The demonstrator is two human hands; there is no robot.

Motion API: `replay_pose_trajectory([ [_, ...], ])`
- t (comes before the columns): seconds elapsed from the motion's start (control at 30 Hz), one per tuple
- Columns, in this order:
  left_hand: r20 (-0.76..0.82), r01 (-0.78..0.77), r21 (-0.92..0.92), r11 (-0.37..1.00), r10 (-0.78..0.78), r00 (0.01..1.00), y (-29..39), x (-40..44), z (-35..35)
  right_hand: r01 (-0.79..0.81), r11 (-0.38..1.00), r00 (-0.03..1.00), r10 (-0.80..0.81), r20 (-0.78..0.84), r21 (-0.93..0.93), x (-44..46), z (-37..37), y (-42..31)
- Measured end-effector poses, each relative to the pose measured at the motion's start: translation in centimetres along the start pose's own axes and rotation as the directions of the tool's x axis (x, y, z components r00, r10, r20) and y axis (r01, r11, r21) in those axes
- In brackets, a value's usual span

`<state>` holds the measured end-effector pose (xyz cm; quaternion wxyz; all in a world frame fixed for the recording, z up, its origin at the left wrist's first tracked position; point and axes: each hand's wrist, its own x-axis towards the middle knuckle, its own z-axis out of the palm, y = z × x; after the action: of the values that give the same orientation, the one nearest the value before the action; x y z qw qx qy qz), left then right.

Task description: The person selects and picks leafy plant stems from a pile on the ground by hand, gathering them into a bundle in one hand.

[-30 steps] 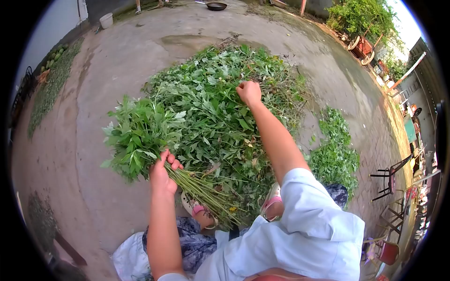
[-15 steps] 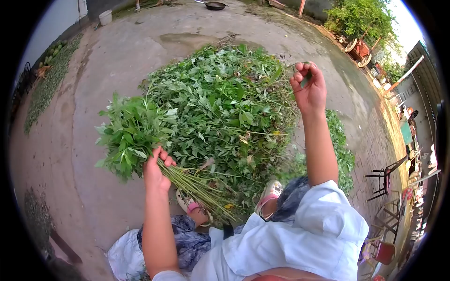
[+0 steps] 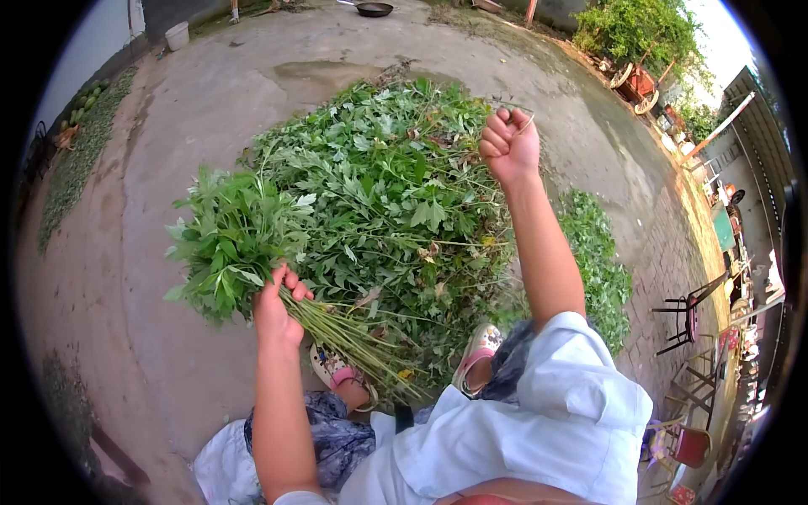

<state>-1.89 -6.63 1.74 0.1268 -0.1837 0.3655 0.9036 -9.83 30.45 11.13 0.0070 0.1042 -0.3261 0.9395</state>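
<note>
My left hand [image 3: 279,308] is wrapped round a bunch of leafy green stems [image 3: 231,240]. Its leaves fan out to the upper left, while the bare stalks run down to the right over my feet. In front of me lies a big heap of the same cut, lobed-leaf plants [image 3: 379,181]. My right hand [image 3: 511,145] is closed above the heap's right edge. A thin pale plant stem [image 3: 527,125] sticks out of its fist; the rest of that stem is hidden by the fingers.
A smaller green pile [image 3: 596,269] lies right of the heap. Chairs [image 3: 690,316] stand at the right. Far off are a pan [image 3: 374,10], a white bucket [image 3: 178,36] and a red cart [image 3: 640,86]. Leafy material [image 3: 80,164] is spread along the left wall.
My right hand has moved left, towards the heap, and its fingers have closed more tightly into a fist. My left hand keeps the bunch in nearly the same place.
</note>
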Motion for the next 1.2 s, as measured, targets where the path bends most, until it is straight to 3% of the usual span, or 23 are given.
replay_pose_trajectory([
  [0.07, -0.003, -0.001, -0.019, 1.0, 0.001, 1.0, 0.1, 0.0, 0.0, 0.513, 0.82, 0.849, -0.528, 0.009, -0.254, -0.9, 5.9, -3.3],
  [0.1, -0.005, -0.002, -0.04, 0.999, 0.002, 1.0, 0.1, 0.0, 0.0, 0.716, 0.543, 0.63, -0.773, 0.071, -0.439, -1.4, 8.6, -4.4],
  [0.13, -0.008, -0.002, -0.041, 0.999, 0.001, 1.0, 0.1, 0.1, -0.1, 0.714, 0.545, 0.632, -0.771, 0.071, -0.439, -1.2, 8.8, -4.5],
  [0.17, -0.005, 0.0, -0.057, 0.998, 0.0, 1.0, 0.1, 0.2, -0.2, 0.597, 0.28, 0.593, -0.786, 0.177, -0.752, -0.8, 9.0, -4.6],
  [0.2, -0.001, 0.002, -0.072, 0.997, -0.002, 1.0, 0.1, 0.2, -0.3, 0.389, -0.053, 0.58, -0.761, 0.29, -0.92, -0.4, 9.1, -4.7],
  [0.23, 0.001, 0.004, -0.073, 0.997, -0.004, 1.0, 0.0, 0.4, -0.4, 0.128, -0.392, 0.598, -0.702, 0.386, -0.911, -0.1, 9.2, -4.8],
  [0.3, -0.001, 0.0, -0.061, 0.998, 0.0, 1.0, -0.1, 0.7, -0.6, -0.277, -0.592, 0.891, -0.453, 0.029, -0.757, 1.7, 3.3, -2.8],
  [0.33, -0.001, -0.003, -0.062, 0.998, 0.003, 1.0, -0.2, 0.7, -0.5, -0.415, -0.565, 0.906, -0.329, -0.267, -0.713, 2.1, 1.0, -1.2],
  [0.43, -0.005, -0.005, -0.046, 0.999, 0.004, 1.0, -0.3, 0.6, -0.1, -0.292, -0.63, 0.931, -0.014, -0.365, -0.72, 0.6, -8.3, 3.8],
  [0.47, 0.003, -0.005, -0.042, 0.999, 0.005, 1.0, -0.4, 0.7, -0.2, -0.286, -0.628, 0.933, -0.011, -0.36, -0.724, 0.3, -8.2, 3.9],
  [0.53, 0.011, -0.003, -0.041, 0.999, 0.004, 1.0, -0.3, 0.6, -0.1, -0.341, -0.521, 0.932, -0.075, -0.356, -0.783, -0.3, -6.7, 3.7],
  [0.6, 0.017, -0.005, -0.021, 1.0, 0.005, 1.0, -0.2, 0.5, -0.2, -0.214, -0.445, 0.973, -0.173, -0.151, -0.87, -0.3, -3.5, 0.7],
  [0.67, 0.031, -0.008, -0.006, 1.0, 0.009, 0.999, -0.2, 0.5, -0.2, -0.184, -0.332, 0.958, -0.269, -0.094, -0.925, -1.0, 2.2, -3.4],
  [0.7, 0.02, -0.009, -0.011, 1.0, 0.009, 1.0, -0.2, 0.7, -0.3, -0.032, -0.186, 0.952, -0.305, 0.027, -0.982, -1.2, 3.5, -5.6],
  [0.77, 0.01, -0.014, -0.016, 1.0, 0.014, 1.0, -0.3, 0.7, -0.4, 0.027, 0.044, 0.89, -0.455, 0.004, -0.999, -3.2, 8.7, -9.7],
  [0.83, 0.025, -0.008, -0.056, 0.998, 0.009, 1.0, -0.2, 0.6, -0.4, 0.207, 0.127, 0.819, -0.564, 0.101, -0.97, -4.7, 12.1, -13.5],
  [0.9, 0.029, -0.014, -0.057, 0.998, 0.016, 0.999, -0.3, 0.6, -0.3, 0.015, -0.129, 0.91, -0.41, 0.067, -0.991, -6.0, 14.9, -17.4],
  [0.93, 0.026, -0.013, -0.091, 0.996, 0.016, 1.0, -0.3, 0.5, -0.1, 0.015, -0.127, 0.908, -0.414, 0.067, -0.992, -6.3, 15.1, -18.1],
  [0.97, 0.024, -0.011, -0.125, 0.992, 0.014, 1.0, -0.4, 0.5, -0.1, -0.062, -0.514, 0.92, -0.363, 0.151, -0.856, -6.4, 15.2, -18.6],
  [1.0, 0.029, -0.007, -0.127, 0.992, 0.011, 1.0, -0.5, 0.7, -0.2, -0.119, -0.813, 0.937, -0.281, 0.205, -0.57, -6.4, 15.6, -19.0],
  [1.03, 0.033, -0.007, -0.126, 0.992, 0.011, 0.999, -0.7, 0.6, -0.2, -0.123, -0.813, 0.936, -0.285, 0.206, -0.569, -6.1, 16.5, -19.2],
  [1.1, 0.047, -0.008, -0.159, 0.987, 0.015, 0.999, -1.0, 0.6, -0.2, -0.465, -0.885, 0.86, -0.458, 0.226, -0.023, -4.8, 19.1, -19.0],
  [1.2, 0.067, 0.0, -0.148, 0.989, 0.01, 0.998, -1.4, 1.0, -0.7, -0.247, -0.969, 0.812, -0.205, 0.547, 0.004, -1.7, 24.1, -13.8],
])
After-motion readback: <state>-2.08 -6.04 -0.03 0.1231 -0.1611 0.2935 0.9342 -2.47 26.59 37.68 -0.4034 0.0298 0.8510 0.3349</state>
